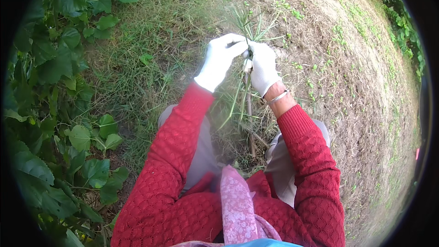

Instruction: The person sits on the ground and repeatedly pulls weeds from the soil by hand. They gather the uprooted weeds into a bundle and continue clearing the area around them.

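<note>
My left hand, in a white knit glove, has its thumb and fingertips closed on a bunch of green grass stems. Close against it on the right, my right hand, also in a white glove, is curled round the same stems. Blades fan out above the hands, and long stems hang down between them. A thin brown stick-like handle extends below my right hand's fingers towards the ground; its upper end is hidden, and I cannot tell what it belongs to.
Dense leafy plants line the left side. Green and dry grass covers the ground before me. Soil with dry straw and small weeds stretches to the right, with more leafy plants at the upper right. My knees are bent on both sides.
</note>
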A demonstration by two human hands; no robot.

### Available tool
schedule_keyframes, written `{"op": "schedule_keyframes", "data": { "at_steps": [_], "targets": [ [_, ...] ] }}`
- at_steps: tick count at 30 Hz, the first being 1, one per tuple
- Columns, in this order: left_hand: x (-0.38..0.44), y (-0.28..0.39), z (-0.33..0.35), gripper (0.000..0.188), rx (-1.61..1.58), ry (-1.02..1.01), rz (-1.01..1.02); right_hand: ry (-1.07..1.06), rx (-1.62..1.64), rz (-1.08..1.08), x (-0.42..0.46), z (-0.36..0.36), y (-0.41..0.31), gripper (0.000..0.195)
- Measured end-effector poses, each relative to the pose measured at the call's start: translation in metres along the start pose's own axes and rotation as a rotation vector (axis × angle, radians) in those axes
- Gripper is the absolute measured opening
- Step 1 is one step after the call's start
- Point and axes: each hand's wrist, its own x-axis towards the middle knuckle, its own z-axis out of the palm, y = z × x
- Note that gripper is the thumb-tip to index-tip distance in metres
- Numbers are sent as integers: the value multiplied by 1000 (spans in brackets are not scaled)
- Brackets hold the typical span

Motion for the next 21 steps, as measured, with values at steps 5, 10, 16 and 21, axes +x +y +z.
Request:
{"op": "schedule_keyframes", "data": {
  "at_steps": [5, 10, 16, 21],
  "targets": [
    [-2, -1, 13, 17, -13, 41, 24, -30, 128, 108, -2, -5, -7, 21],
    [-2, -6, 22, 15, 155, 99, 79, -66, 145, 77, -2, -14, 2, 22],
    [1, 1, 19, 12, -65, 217, 76, 78, 51, 157, 1, -11, 2, 18],
    [5, 20, -2, 11, 10, 332, 142, 155, -154, -30, 4, -22, -15, 16]
  ]
}}
